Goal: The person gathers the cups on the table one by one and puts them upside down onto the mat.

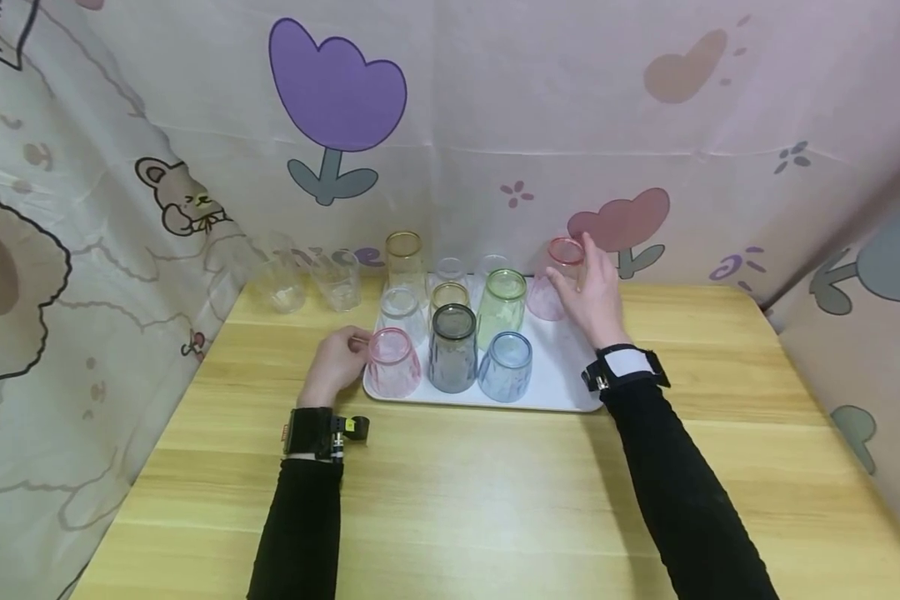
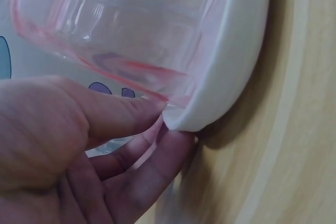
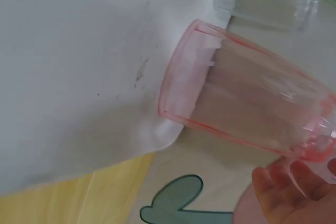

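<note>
Soft even indoor light, faint shadows beneath the sleeves, wide-angle bending at edges, wrist views blurred close-up

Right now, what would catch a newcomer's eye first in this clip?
The cluster of coloured glasses on the white tray at the middle of the wooden table stands out. The right hand holds a tall pink glass at the tray's far right corner, and the left hand touches the tray's near left corner beside a short pink glass. Behind hangs a cartoon flower backdrop.

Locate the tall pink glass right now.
In the head view, the tall pink glass stands at the white tray's back right corner, held by the right hand, beside the green glass.
</note>
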Demonstrator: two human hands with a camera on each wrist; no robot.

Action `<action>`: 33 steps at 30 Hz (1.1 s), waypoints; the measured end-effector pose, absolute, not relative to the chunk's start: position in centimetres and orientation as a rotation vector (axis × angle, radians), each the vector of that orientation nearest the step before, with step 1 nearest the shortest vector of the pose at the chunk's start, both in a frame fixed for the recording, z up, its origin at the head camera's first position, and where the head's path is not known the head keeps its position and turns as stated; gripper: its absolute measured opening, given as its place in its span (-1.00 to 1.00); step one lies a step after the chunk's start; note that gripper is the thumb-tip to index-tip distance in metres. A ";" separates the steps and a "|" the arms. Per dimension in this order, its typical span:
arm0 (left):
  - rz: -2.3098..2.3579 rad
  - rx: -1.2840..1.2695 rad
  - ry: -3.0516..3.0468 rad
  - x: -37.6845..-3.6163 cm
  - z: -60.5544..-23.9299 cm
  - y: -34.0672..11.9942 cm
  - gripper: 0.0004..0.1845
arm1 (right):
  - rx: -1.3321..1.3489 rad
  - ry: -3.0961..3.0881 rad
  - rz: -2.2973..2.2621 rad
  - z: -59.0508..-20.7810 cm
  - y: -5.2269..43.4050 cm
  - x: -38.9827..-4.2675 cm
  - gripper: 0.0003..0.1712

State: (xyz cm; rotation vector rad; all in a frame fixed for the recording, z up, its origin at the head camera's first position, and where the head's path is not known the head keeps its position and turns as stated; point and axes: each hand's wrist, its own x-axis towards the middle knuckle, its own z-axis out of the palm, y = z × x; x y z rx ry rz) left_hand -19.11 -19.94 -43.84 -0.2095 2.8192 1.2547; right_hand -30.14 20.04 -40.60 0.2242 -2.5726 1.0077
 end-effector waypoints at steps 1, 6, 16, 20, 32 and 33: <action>1.256 -0.211 2.818 -19.1 -43.8 -20.0 -0.67 | 0.215 -2.557 1.015 -40.5 20.1 -29.7 0.03; 1.341 -0.231 2.823 -19.2 -43.8 -19.9 -0.63 | 0.181 -2.489 1.046 -40.1 20.6 -27.3 -0.06; 1.692 -0.249 2.942 -19.7 -43.8 -19.5 -0.55 | 0.133 -2.759 1.074 -40.2 22.1 -23.3 -0.22; 1.797 -0.349 3.050 -19.9 -43.5 -19.4 -0.55 | 0.067 -2.905 1.077 -41.0 22.6 -22.9 -0.19; 2.114 -0.652 3.301 -21.3 -42.8 -23.0 -0.57 | -0.088 -3.086 0.997 -42.5 24.1 -22.9 -0.33; 2.141 -0.675 3.298 -21.5 -42.8 -23.3 -0.57 | -0.093 -3.108 0.997 -42.6 24.3 -23.0 -0.34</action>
